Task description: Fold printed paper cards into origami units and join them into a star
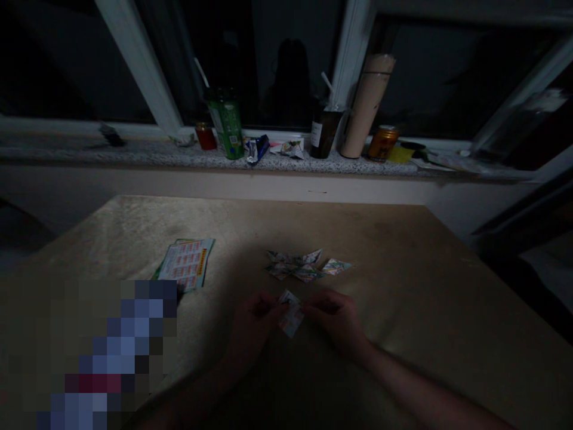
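Both my hands meet low over a tan table (403, 286) in dim light. My left hand (253, 325) and my right hand (338, 322) each pinch one side of a small folded piece of printed paper (290, 313) between them. Just beyond it lies a cluster of folded paper pieces (304, 266) with pointed tips, flat on the table. To the left rests a small stack of printed paper sheets (185, 263).
A stone windowsill (134, 152) runs behind the table with a green cup (226, 122), a dark drink cup (324, 128), a tall beige tumbler (364, 107), two small cans and wrappers. Dark window glass is above. A blurred patch covers the lower left.
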The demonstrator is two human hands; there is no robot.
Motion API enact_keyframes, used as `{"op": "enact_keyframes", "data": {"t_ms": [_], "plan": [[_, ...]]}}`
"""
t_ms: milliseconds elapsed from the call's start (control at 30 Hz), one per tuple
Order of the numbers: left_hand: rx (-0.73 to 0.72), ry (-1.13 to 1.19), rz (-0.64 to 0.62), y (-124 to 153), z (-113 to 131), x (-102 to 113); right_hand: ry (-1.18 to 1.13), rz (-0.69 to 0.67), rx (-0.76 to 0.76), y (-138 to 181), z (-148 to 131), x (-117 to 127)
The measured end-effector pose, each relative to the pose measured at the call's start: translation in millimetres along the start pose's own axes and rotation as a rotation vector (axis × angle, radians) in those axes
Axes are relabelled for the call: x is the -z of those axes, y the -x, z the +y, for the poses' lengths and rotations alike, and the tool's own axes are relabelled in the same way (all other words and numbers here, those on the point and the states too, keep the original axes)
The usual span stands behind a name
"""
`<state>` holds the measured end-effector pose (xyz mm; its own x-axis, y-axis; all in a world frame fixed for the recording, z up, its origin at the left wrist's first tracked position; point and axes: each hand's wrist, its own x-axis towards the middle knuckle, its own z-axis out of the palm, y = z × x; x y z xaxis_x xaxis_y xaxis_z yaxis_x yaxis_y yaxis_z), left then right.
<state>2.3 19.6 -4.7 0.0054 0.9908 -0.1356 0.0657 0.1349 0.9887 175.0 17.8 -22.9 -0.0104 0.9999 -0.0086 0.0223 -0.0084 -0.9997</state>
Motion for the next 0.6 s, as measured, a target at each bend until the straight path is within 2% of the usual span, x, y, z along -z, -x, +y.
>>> {"op": "enact_keyframes", "data": {"t_ms": [300, 467, 600], "plan": [[0.038, -0.032, 0.023, -0.2, 2.4, -2.5, 0.066, -0.004, 0.061, 0.8, -1.4, 0.2], [0.023, -0.012, 0.003, -1.1, 1.6, -2.5, 0.046, -0.039, 0.018, -2.2, 0.5, 0.0], [0.007, -0.059, -0.026, -0.7, -0.5, -3.0, 0.007, -0.130, -0.042, -3.8, 1.4, -1.8]]}}
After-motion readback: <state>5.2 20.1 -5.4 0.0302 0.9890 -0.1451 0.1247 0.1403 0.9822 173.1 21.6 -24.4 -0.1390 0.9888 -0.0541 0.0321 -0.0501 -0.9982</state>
